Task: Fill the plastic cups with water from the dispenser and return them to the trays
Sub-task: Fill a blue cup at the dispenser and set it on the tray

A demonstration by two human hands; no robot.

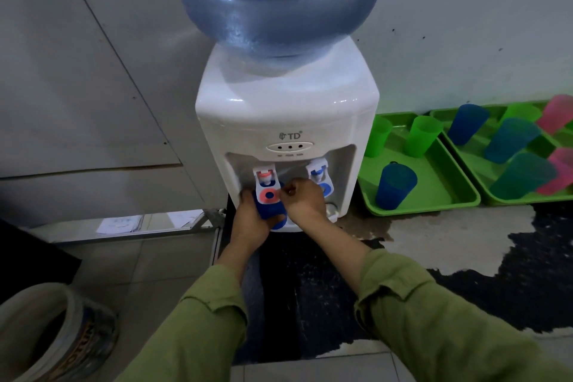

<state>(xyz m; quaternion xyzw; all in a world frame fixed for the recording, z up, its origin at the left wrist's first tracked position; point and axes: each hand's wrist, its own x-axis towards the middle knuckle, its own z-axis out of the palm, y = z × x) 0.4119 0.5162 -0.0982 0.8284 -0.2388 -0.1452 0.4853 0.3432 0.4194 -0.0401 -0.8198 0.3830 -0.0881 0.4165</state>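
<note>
Cup (273, 213) in curled left hand (248, 218)

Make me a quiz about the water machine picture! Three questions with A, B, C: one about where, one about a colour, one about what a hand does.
1. Where is the blue cup? A) under the red tap B) on the floor C) on the big bottle
2. What colour are the trays? A) white B) green C) red
3. What is the left hand doing? A) waving B) hanging empty C) gripping the cup
Answers: A, the cup sits below the red tap; B, both trays are green; C, its fingers wrap the cup.
</note>
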